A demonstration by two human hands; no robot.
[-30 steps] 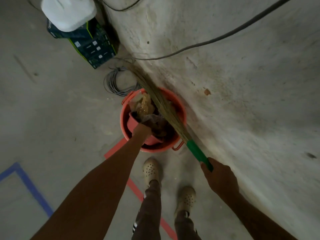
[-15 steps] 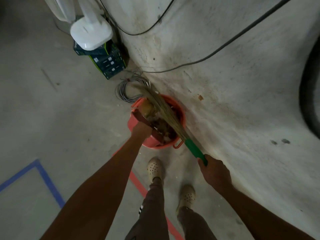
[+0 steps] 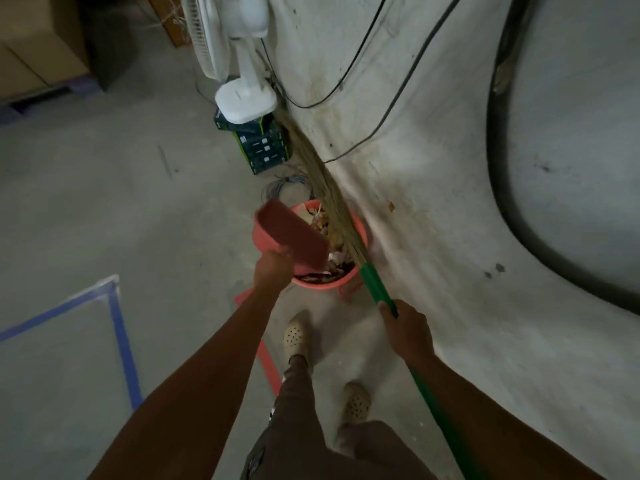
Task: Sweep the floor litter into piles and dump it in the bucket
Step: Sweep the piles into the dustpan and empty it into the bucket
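One bucket (image 3: 325,284), dustpan (image 3: 291,237) above, boxes (image 3: 263,147), labels blurred

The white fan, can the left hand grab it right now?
Probably not. The left hand is busy gripping the dustpan over the bucket, and the fan stands farther along the wall, beyond the bucket.

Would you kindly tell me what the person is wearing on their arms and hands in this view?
Nothing is worn on either. The left hand and right hand are bare, without gloves, and both forearms are uncovered, with no sleeve in view. No watch, band or ring shows in this dim picture.
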